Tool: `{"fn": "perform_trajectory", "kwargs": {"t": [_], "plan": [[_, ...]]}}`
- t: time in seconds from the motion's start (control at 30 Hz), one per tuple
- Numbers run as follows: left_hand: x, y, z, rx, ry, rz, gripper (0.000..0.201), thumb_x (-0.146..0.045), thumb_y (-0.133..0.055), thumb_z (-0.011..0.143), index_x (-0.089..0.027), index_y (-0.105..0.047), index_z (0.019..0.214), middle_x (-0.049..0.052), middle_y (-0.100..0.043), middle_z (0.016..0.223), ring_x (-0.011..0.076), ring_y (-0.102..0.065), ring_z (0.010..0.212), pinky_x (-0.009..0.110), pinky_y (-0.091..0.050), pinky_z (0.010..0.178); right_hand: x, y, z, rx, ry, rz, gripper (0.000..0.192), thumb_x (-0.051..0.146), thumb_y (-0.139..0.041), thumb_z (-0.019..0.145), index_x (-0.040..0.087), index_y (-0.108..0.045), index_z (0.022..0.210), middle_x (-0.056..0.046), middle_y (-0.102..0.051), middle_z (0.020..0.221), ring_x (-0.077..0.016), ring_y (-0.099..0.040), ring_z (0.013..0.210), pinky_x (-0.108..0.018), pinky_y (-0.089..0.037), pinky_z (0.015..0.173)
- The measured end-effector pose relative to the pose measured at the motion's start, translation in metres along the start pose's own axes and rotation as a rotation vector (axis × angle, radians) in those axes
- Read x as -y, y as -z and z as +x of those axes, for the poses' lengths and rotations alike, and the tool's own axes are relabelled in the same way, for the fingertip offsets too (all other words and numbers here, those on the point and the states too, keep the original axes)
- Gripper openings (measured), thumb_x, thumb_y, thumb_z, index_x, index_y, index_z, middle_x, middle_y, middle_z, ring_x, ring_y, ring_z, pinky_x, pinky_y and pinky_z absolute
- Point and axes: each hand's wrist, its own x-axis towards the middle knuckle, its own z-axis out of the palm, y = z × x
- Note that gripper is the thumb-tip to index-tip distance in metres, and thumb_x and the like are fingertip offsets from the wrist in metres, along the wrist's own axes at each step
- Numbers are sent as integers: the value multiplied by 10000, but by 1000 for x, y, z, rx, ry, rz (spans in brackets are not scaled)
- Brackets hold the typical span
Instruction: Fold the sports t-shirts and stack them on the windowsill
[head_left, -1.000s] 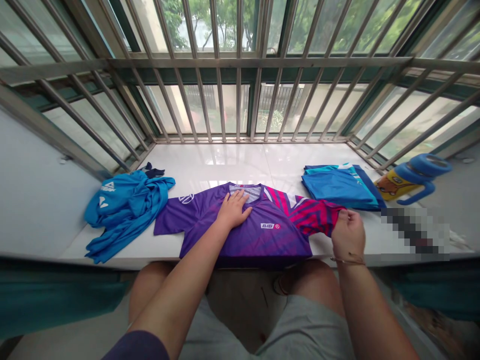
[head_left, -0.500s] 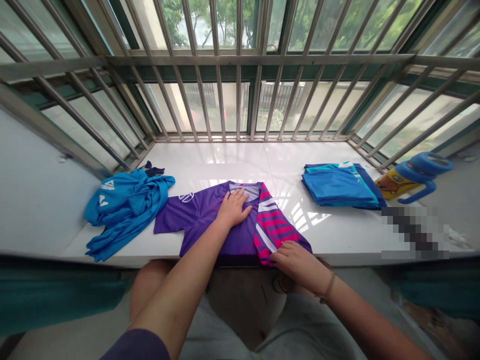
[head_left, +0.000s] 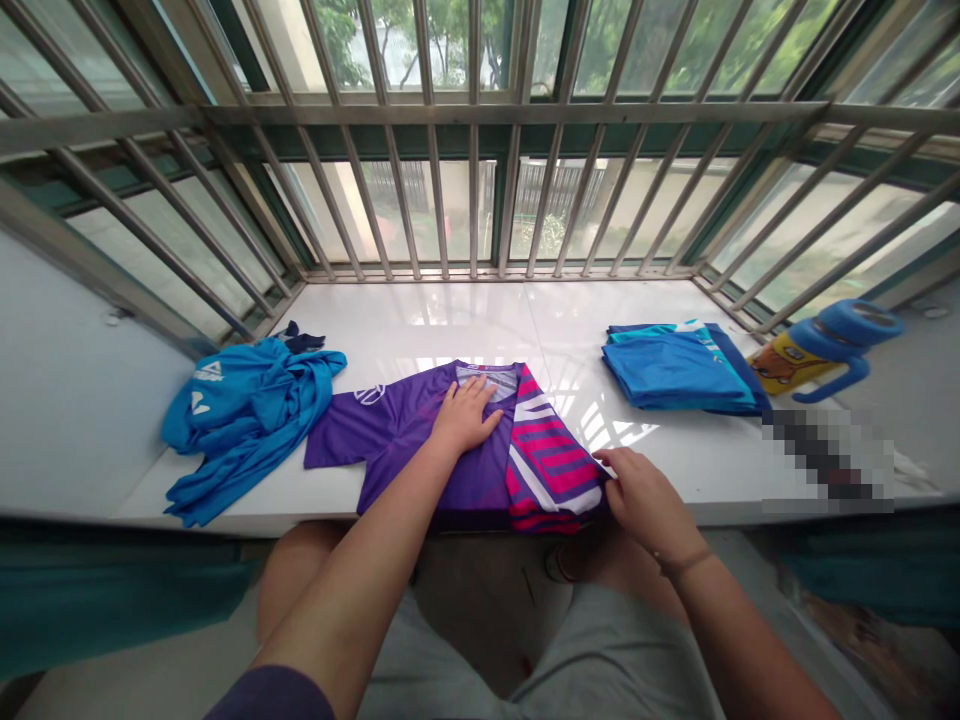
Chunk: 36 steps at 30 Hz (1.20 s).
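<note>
The purple jersey (head_left: 420, 440) lies flat on the white bench (head_left: 480, 320) at its near edge, its right side folded inward so the pink striped panel (head_left: 551, 465) sits on top. The left hand (head_left: 463, 418) rests palm-down on the jersey just below the collar, fingers spread and flat, pinning the cloth without gripping anything. The right hand (head_left: 646, 500) sits at the right edge of the folded panel, fingers loosely curled and touching the cloth's border; whether they pinch it cannot be told. Both forearms reach forward from the lap, the left straight, the right angled in from the side. The likely trouble: the jersey's lower hem hangs at the bench edge, so the slick fabric could slide off toward the knees if the left palm lifts, and the fresh fold could spring open or skew if the right hand drags it. To the jersey's left lies a crumpled blue shirt (head_left: 240, 415); to its right, a folded blue stack (head_left: 675, 370) and a blue-and-yellow bottle (head_left: 821, 350).
</note>
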Motion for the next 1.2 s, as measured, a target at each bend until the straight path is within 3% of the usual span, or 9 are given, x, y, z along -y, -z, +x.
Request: {"fn": "perform_trajectory", "kwargs": {"t": [0.13, 0.23, 0.4, 0.6, 0.73, 0.83, 0.93, 1.03, 1.2], "plan": [[0, 0, 1, 4, 3, 4, 637, -588, -486, 1092, -317, -520, 1667, 48, -371, 1828, 298, -327, 1699, 588, -196, 1416, -17, 0, -9, 76, 16, 121, 335, 238, -582, 985, 224, -718, 1291, -125, -750, 1267, -307, -699, 1155, -461, -572, 1000], [0, -1, 2, 4, 4, 12, 642, -597, -477, 1094, -324, -510, 1674, 45, -373, 1828, 298, -321, 1701, 590, -193, 1415, -20, -5, -14, 73, 10, 109, 243, 364, -578, 1065, 233, -747, 1180, -112, -776, 1146, -303, -716, 1071, -451, -574, 949], [1, -3, 9, 34, 11, 29, 662, -610, -461, 1096, -332, -477, 1698, 49, -335, 1844, 310, -297, 1711, 613, -178, 1412, -36, -17, -14, -21, -100, 17, 309, 412, -501, 1110, 221, -736, 1047, -114, -766, 1004, -304, -712, 963, -446, -550, 898], [-8, -4, 43, 72, 40, 21, 599, -535, -398, 1135, -307, -494, 1680, 71, -305, 1855, 324, -295, 1710, 681, -206, 1387, -50, -27, -9, -101, -206, 9, 334, 426, -474, 1104, 218, -726, 1035, -133, -775, 1023, -311, -708, 953, -454, -546, 894], [-32, -2, 71, 34, 78, 42, 566, -439, -399, 1138, -223, -544, 1641, 158, -419, 1794, 374, -384, 1660, 706, -265, 1356, -53, -28, -3, -145, -245, -18, 323, 408, -468, 1102, 218, -717, 1025, -137, -761, 1008, -313, -698, 945, -458, -545, 898], [-53, -5, 89, -37, -43, 33, 566, -377, -349, 1149, -228, -508, 1671, 127, -425, 1797, 331, -357, 1677, 646, -207, 1393, -57, -29, 1, -167, -271, -9, 301, 397, -474, 1097, 225, -710, 1022, -128, -752, 994, -309, -694, 947, -454, -544, 900], [-64, -14, 103, 23, -214, -2, 572, -430, -358, 1153, -301, -472, 1699, 51, -406, 1814, 279, -333, 1693, 598, -200, 1409, -59, -32, 2, -206, -310, 20, 299, 412, -479, 1098, 227, -708, 1045, -130, -747, 1007, -309, -698, 960, -454, -551, 901], [-63, -24, 113, 92, -233, -21, 610, -515, -374, 1144, -309, -452, 1712, 47, -378, 1826, 285, -323, 1699, 616, -191, 1408, -58, -33, -1, -259, -349, 51, 283, 393, -481, 1094, 220, -705, 1081, -139, -751, 1052, -308, -707, 994, -458, -562, 925], [-57, -32, 116, 69, -229, -23, 674, -575, -411, 1124, -277, -424, 1728, 59, -322, 1848, 293, -290, 1713, 605, -163, 1417, -59, -24, -8, -215, -261, 171, 220, 323, -541, 1033, 227, -708, 1138, -120, -742, 1103, -293, -704, 1032, -447, -581, 933]]}}
